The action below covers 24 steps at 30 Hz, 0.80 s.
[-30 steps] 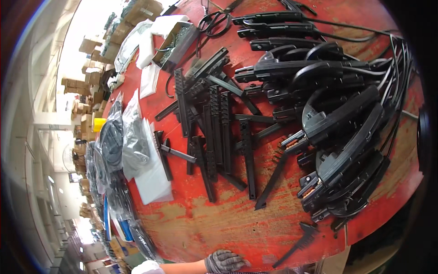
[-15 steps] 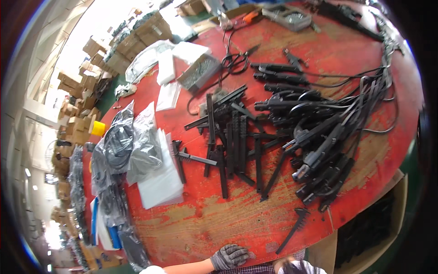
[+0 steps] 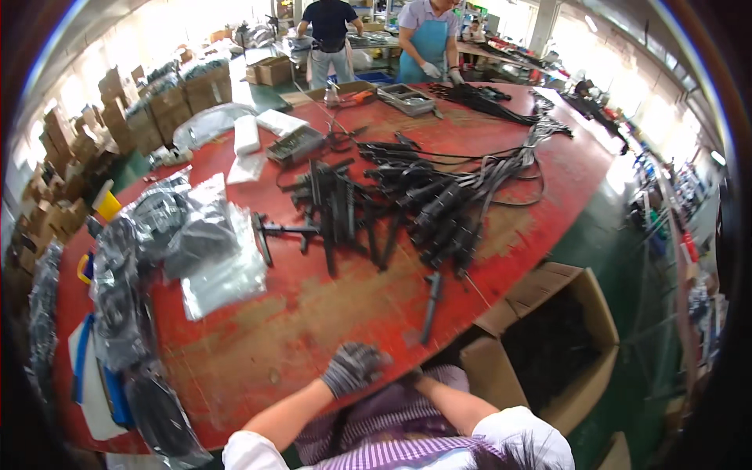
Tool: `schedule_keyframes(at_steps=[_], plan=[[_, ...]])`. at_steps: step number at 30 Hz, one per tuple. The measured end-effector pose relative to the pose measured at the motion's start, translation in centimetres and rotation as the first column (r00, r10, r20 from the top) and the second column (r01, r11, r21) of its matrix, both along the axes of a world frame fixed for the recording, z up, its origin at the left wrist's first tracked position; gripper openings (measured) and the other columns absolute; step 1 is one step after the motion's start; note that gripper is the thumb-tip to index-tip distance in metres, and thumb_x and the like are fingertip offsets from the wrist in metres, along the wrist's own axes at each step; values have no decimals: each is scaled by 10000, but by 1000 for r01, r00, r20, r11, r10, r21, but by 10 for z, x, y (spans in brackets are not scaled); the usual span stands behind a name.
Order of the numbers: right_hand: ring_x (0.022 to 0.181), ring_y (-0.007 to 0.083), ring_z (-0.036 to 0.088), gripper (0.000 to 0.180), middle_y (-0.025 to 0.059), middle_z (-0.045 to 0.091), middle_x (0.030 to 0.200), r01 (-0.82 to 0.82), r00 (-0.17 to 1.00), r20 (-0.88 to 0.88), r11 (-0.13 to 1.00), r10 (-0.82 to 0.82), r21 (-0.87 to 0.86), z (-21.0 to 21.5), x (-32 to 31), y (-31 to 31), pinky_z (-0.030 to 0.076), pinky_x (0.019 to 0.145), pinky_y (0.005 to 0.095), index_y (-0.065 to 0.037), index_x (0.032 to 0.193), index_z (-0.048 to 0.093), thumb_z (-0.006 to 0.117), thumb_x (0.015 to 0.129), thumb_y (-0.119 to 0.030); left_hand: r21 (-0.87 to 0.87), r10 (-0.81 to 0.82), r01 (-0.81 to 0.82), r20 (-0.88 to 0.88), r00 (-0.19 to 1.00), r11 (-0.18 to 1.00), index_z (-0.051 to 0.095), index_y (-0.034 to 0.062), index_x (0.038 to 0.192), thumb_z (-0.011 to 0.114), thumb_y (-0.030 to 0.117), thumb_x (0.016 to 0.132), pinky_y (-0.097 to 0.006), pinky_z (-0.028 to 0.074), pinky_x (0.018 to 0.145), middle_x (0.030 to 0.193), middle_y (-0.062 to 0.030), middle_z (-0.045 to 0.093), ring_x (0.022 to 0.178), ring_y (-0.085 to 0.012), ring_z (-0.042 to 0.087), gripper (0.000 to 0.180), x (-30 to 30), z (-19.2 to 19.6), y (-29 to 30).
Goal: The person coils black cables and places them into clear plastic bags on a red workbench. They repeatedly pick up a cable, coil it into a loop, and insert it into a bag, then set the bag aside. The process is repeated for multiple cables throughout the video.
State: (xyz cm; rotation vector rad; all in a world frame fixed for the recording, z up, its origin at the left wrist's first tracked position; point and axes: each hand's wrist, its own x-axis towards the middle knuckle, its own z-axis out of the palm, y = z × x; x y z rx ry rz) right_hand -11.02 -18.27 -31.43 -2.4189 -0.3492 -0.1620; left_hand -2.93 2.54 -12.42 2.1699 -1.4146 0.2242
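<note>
1. The left hand, in a grey glove, rests at the near edge of the red table, its fingers close together; I can't tell from here whether anything is in its grasp
2. The right hand sits just past it by the same edge, dark and mostly hidden, so I can't tell whether it is loose or gripping
3. One black bar lies alone near the table's right-hand edge, pointing down toward that edge, well apart from the glove
4. Farther in, a pile of black bars crosses at many angles, touching or just beside the black clamps, whose cables trail toward the far right
5. Between the left hand and the pile runs a broad, worn stretch of tabletop, giving that hand open room forward and to the left
6. Flat clear bags bound that stretch on the left, with bagged black coils just beyond them
7. Below the right edge stands an open carton with dark contents, the green floor beside it
8. Across the far edge, a person in a blue apron stands close to the table
</note>
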Motion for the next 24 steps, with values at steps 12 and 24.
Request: schedule_keyframes(at_steps=[12,24], plan=[[953,319,570,397,147,581,1100,698,696,-656,-61,294,713,128,1,-44,453,868,462,-47,1188,486,502,886,-306,-321,509,-535,-168,844,781,581,70,913,617,89,718,-402,455,778,916,-122,593,883,-307,563,199,-123,-5,112],[923,216,553,486,113,578,1021,884,457,-792,303,-405,355,66,25,-74,513,728,383,-92,1166,505,535,840,-452,-265,868,-827,165,469,497,571,68,874,585,118,776,-401,458,752,873,-107,592,814,-288,568,111,-155,-28,199]])
